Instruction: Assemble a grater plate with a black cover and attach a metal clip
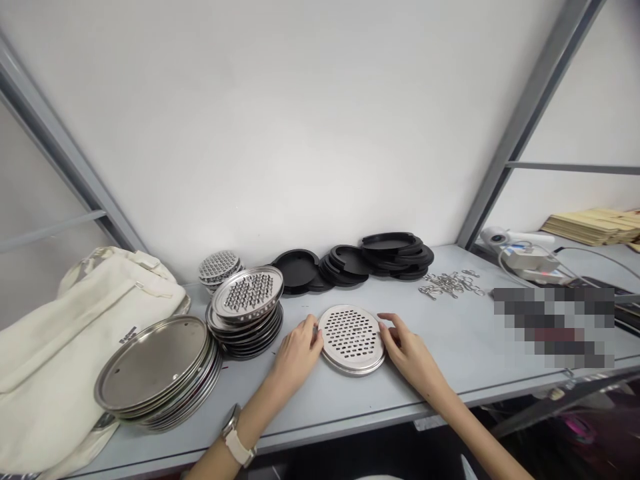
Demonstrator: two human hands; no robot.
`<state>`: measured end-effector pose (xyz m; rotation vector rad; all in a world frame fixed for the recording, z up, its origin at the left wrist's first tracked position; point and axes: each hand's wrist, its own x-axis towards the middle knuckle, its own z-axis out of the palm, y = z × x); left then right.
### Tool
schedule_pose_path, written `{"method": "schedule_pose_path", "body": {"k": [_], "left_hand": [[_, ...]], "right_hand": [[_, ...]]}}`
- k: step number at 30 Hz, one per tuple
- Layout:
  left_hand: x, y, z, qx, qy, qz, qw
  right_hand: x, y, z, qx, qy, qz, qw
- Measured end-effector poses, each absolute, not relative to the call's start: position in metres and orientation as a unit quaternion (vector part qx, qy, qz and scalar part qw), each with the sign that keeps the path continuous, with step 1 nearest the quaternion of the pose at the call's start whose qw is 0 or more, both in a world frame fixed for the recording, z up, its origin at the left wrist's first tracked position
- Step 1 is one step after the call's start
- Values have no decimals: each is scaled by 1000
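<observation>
the left hand (299, 347) and right hand (407, 355) apparently grip the disc (351, 337) by opposite edges, to steady it on the tabletop (453, 340).

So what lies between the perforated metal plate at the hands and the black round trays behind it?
The head view shows bare gray tabletop between the perforated metal plate and the black trays.

Just below centre, a disc (351, 337) lies on the table (475, 347) between left hand (300, 343) and right hand (407, 347); plate stack (155, 363) lower left, trays (353, 260) behind, clips (450, 286) right of centre.
</observation>
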<state>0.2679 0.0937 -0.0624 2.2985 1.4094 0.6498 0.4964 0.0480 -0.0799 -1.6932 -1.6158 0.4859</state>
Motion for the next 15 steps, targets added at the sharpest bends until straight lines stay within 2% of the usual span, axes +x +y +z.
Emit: {"method": "schedule_pose_path", "body": {"k": [15], "left_hand": [[269, 101, -56, 821, 502, 222, 159]], "right_hand": [[498, 52, -87, -672, -636, 148, 350]]}}
